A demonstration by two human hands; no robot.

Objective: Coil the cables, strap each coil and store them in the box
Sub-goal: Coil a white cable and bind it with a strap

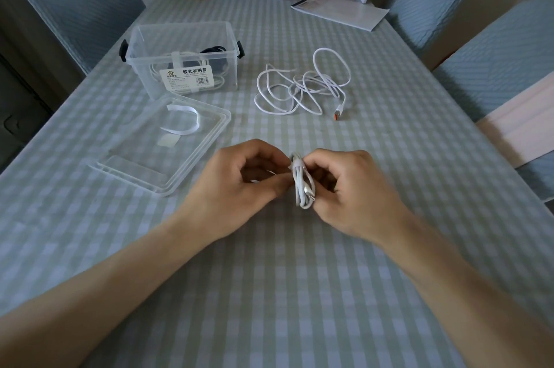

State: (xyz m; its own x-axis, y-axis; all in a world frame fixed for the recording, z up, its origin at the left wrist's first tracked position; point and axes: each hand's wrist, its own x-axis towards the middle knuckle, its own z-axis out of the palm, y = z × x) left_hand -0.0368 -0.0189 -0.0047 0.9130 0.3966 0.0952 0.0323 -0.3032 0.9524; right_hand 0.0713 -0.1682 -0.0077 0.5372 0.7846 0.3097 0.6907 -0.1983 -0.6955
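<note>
While you've got the coil (303,185) pinched between both hands just above the worktop (269,292), watch the loops. Right hand (347,191) has its fingers curled round the bundle's right side; left hand (239,185) pinches it from the left with thumb and forefinger. No strap visible on it that I can tell, so I'd judge it coiled but not yet tied. The strap (183,120) lies on the lid (192,164), well to your left, beside the box (183,59). Risk: reaching for it means freeing the left hand, and a one-hand grip on a small stiff coil may let loops spring open or the loose plug end slip out. Keep the right fingers tight across all turns before you let go. The box already holds coils, open top, so the drop-in is easy. The second cable (302,86) sits tangled farther back; it looks knotted and will snag if you pull it from one end.
</note>
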